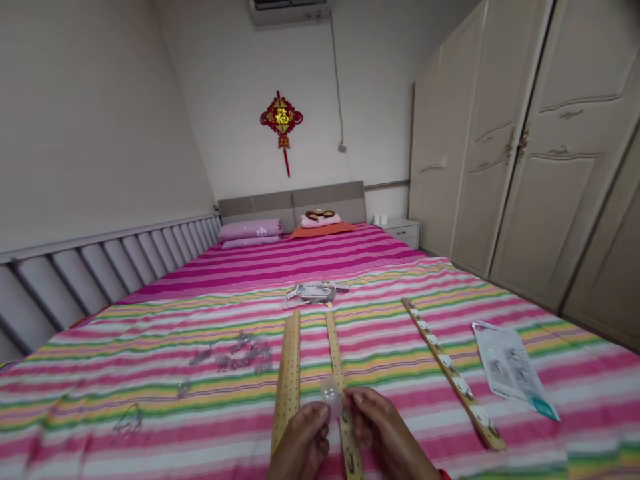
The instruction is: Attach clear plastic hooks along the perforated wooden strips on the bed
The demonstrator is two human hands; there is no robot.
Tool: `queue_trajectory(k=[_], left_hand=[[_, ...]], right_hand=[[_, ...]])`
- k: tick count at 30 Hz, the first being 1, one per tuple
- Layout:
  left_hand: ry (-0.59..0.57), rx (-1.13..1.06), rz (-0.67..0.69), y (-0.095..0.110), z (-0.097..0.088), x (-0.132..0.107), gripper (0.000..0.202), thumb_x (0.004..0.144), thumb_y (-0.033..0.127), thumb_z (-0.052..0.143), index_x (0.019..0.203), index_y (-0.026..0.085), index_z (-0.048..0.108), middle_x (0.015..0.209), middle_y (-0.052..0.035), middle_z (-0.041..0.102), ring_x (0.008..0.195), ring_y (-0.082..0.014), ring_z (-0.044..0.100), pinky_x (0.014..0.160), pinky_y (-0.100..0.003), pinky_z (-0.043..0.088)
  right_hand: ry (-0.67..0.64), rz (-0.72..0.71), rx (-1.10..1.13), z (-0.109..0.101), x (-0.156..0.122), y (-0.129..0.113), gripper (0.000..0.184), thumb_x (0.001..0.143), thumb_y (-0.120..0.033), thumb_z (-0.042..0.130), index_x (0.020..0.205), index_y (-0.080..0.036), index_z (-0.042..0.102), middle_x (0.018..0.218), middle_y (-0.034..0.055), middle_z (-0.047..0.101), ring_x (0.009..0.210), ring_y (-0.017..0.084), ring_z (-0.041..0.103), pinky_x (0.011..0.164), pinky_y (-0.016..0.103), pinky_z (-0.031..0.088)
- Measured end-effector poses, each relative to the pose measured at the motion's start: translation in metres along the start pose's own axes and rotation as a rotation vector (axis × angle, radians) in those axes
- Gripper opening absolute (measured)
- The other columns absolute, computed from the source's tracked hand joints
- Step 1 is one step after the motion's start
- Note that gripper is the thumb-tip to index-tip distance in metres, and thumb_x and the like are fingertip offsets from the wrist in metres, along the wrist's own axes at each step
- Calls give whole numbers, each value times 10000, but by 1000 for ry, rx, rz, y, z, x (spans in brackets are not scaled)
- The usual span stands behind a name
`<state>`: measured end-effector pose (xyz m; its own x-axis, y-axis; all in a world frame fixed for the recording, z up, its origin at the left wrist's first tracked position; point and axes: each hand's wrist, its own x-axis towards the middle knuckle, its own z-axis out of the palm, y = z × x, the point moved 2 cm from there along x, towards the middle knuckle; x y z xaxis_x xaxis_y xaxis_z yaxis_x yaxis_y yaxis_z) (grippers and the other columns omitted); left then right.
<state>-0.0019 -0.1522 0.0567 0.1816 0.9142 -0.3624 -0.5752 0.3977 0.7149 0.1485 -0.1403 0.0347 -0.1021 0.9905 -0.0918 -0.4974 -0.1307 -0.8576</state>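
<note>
My left hand (pixel 303 437) is closed on a small clear plastic packet (pixel 330 392), pinched between thumb and fingers. Right beside it, my right hand (pixel 383 423) has thumb and fingertips together over a perforated wooden strip (pixel 336 347); whatever they grip is too small to make out. Small metal pieces sit on the near end of that strip. To the left lies a wider perforated wooden board (pixel 287 380), partly behind my left hand. Farther right, another wooden strip (pixel 446 361) carries a row of whitish pieces.
Several clear plastic bits (pixel 245 357) are scattered on the striped bedsheet (pixel 165 327) at left. A tangled thin item (pixel 129 420) lies nearer. A blister pack (pixel 515 370) rests at right, and a plastic package (pixel 313 292) lies beyond the boards. A wardrobe (pixel 500 160) stands at right.
</note>
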Motion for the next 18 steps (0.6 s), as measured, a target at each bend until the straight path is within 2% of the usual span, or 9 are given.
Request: queue_trajectory(k=[2, 5, 7, 9, 14, 16, 18], left_hand=[[-47, 64, -32, -7, 11, 0, 368, 438, 305, 887, 564, 132, 588, 475, 51, 494, 442, -36, 446, 433, -141, 340], [-124, 123, -74, -11, 22, -2, 375, 463, 348, 872, 514, 132, 570, 449, 50, 471, 429, -40, 425, 440, -160, 337], [-154, 138, -120, -13, 23, -3, 369, 488, 356, 861, 515, 133, 568, 477, 38, 500, 432, -46, 438, 436, -170, 331], [-175, 119, -202, -16, 20, -4, 339, 534, 360, 839, 564, 134, 589, 543, 16, 556, 446, -60, 474, 428, -178, 322], [-260, -148, -475, -21, 13, -8, 272, 626, 290, 797, 708, 101, 619, 579, 25, 549, 421, -20, 451, 404, -132, 282], [-256, -271, -517, -19, 14, -11, 239, 646, 241, 787, 718, 110, 601, 581, 38, 542, 420, -9, 449, 407, -113, 283], [-228, -345, -502, -17, 16, -15, 231, 667, 241, 774, 713, 123, 581, 574, 45, 535, 427, -14, 461, 413, -111, 293]], right_hand=[[-30, 1, 35, 7, -6, -6, 368, 641, -443, 760, 879, -168, 701, 567, 1, 641, 426, 93, 500, 402, 190, 340], [-48, 5, 74, 10, -14, -10, 337, 627, -380, 792, 882, -180, 704, 662, 12, 676, 460, 86, 530, 422, 182, 367], [-50, -11, 93, 9, -16, -12, 337, 622, -355, 802, 896, -186, 701, 689, 9, 680, 467, 76, 537, 436, 177, 379], [-74, -46, 90, 7, -18, -14, 343, 626, -343, 802, 911, -184, 698, 626, -10, 654, 445, 71, 529, 439, 177, 384], [-118, -87, 69, 5, -20, -20, 412, 622, -319, 802, 998, -196, 686, 607, -38, 625, 431, 71, 527, 441, 191, 391], [-100, -89, 46, 4, -21, -20, 389, 608, -336, 807, 952, -187, 701, 598, -39, 622, 426, 71, 522, 442, 197, 394], [-72, -88, 6, 4, -22, -19, 331, 595, -362, 809, 843, -164, 717, 568, -30, 623, 418, 75, 518, 441, 204, 397]])
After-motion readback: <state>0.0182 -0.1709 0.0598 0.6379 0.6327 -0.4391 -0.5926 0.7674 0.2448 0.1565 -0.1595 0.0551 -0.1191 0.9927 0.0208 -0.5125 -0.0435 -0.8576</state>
